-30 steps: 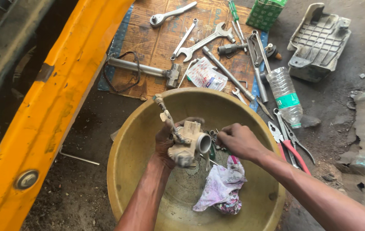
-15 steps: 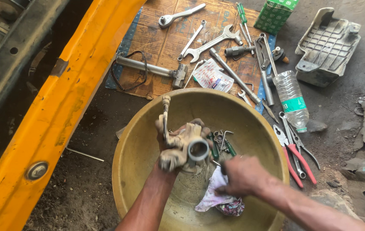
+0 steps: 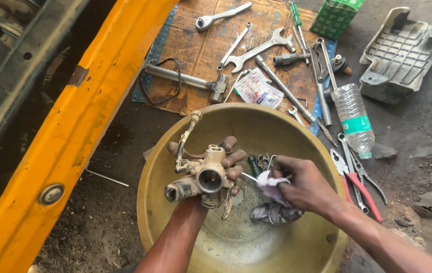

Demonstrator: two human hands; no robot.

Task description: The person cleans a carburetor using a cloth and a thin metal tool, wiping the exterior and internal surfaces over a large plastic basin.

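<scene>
Your left hand point(image 3: 216, 167) held the carburettor body point(image 3: 203, 177) clamped fast, its bore facing up, over the yellow basin point(image 3: 175, 237). Your right hand point(image 3: 304, 187) was pinched shut on a rag point(image 3: 271, 184), just right of the part (a second wad lay in the basin below). Judged step: wiping the casting clean. The next move would call for bringing the rag to the bore, left grip firm. Spanners point(image 3: 256, 50) lay beyond the far rim.

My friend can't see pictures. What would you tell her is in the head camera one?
A left hand holds a grimy metal engine part over a big yellowish bowl, while the right hand grips a cloth beside it. Wrenches, pliers and a plastic bottle lie on the ground.
</scene>
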